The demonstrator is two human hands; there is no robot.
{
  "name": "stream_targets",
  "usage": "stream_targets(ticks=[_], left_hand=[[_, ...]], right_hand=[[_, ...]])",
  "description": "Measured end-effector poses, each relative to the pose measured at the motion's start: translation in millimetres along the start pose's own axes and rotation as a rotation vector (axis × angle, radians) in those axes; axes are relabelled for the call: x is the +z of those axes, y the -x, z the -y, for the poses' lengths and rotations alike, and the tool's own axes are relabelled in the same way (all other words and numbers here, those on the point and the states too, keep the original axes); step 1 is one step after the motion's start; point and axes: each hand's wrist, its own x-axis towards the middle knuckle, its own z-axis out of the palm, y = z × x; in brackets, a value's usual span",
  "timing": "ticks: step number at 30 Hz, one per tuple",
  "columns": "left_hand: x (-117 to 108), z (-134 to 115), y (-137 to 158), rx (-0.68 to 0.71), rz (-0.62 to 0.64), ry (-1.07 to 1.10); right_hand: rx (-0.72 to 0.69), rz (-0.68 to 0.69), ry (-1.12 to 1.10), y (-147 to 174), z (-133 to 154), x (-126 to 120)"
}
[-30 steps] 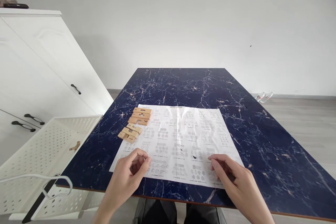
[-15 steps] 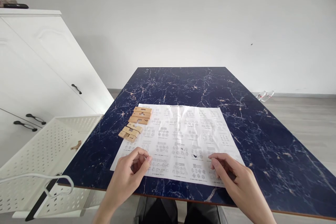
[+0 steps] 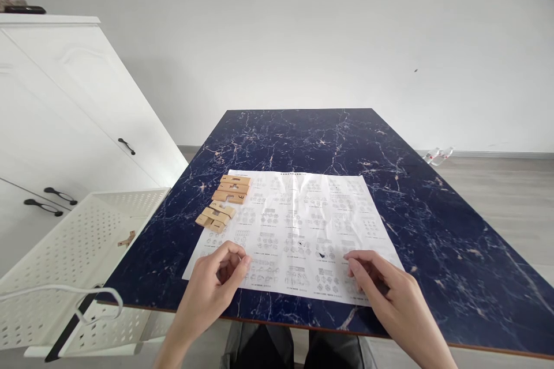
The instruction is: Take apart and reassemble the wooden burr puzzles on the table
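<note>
A creased white instruction sheet [image 3: 277,225], printed with rows of small diagrams, lies under both hands. My left hand [image 3: 216,274] rests at its lower left, fingers loosely curled and thumb near the index finger, with nothing visible between them. At the lower right, my right hand [image 3: 381,282] lies in a similar half-curled pose, also holding nothing I can see. Beyond my left hand sit notched, numbered wooden puzzle pieces: three darker brown ones [image 3: 231,189] side by side on the sheet's upper left corner, and a lighter group [image 3: 215,217] below, overhanging its left edge.
The sheet is on a dark blue marbled table [image 3: 298,138]. Left of the table are a white perforated basket [image 3: 99,213], with a small wooden piece [image 3: 126,238] in it, a white cable [image 3: 99,290] and a white cabinet [image 3: 86,98]. Clear bottles [image 3: 439,155] stand near the wall.
Both hands and the wooden pieces stay in place. Only the camera view has shifted very slightly.
</note>
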Motion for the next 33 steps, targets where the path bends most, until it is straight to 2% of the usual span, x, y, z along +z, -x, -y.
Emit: stream_targets(ticks=[16, 25, 29, 33], left_hand=[[0, -1, 0, -0.009, 0.006, -0.009], [-1, -4, -3, 0.030, 0.002, -0.066], [-15, -14, -15, 0.081, -0.086, -0.217], [-47, -25, -47, 0.173, -0.146, -0.435]], right_hand=[[-0.011, 0.001, -0.002, 0, 1, -1], [-0.024, -0.004, -0.004, 0, 0, -1], [-0.042, -0.010, -0.004, 0, 0, -1], [-0.059, -0.017, 0.000, 0, 1, -1]])
